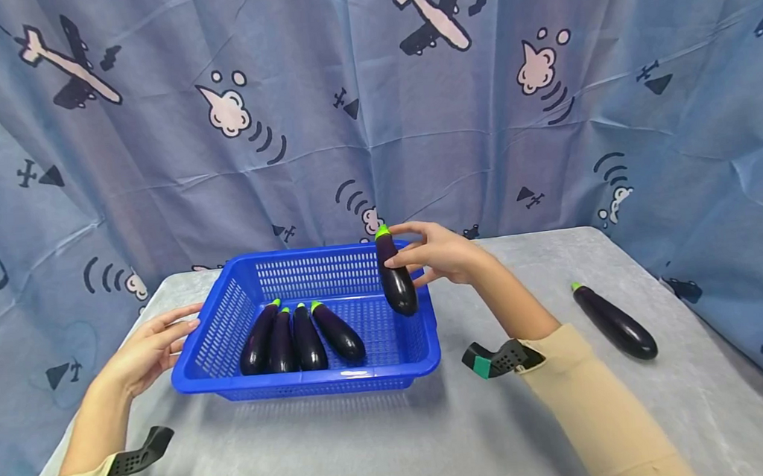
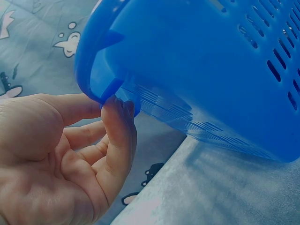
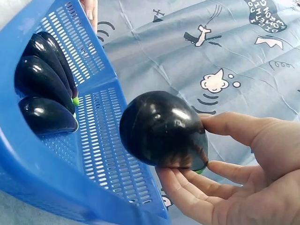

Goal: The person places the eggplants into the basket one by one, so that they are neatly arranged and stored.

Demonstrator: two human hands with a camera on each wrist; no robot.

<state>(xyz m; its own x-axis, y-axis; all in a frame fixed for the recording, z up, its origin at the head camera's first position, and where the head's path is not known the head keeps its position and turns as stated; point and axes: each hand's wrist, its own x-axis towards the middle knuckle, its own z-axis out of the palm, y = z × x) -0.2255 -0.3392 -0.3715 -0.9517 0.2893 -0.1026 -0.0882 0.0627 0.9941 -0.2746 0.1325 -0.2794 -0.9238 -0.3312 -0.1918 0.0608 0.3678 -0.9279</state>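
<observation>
A dark purple eggplant [image 1: 396, 278] with a bright green cap is held up over the right end of the blue plastic basket [image 1: 245, 382]. My right hand [image 1: 446, 251] pinches it between thumb and fingers; the right wrist view shows its rounded bottom end [image 3: 161, 129]. At the basket's left side, my left hand [image 1: 145, 354] holds the rim, and in the left wrist view the fingers [image 2: 117, 136] curl at the rim's underside. Several more eggplants [image 1: 309, 341] lie side by side on the basket's floor, caps toward the back.
Another eggplant [image 1: 617, 322] lies on the grey table [image 1: 344, 450], to the right of my right forearm. Behind the table hangs a blue curtain [image 1: 319, 123] printed with planes and clouds. The basket's walls are slotted and slope outward.
</observation>
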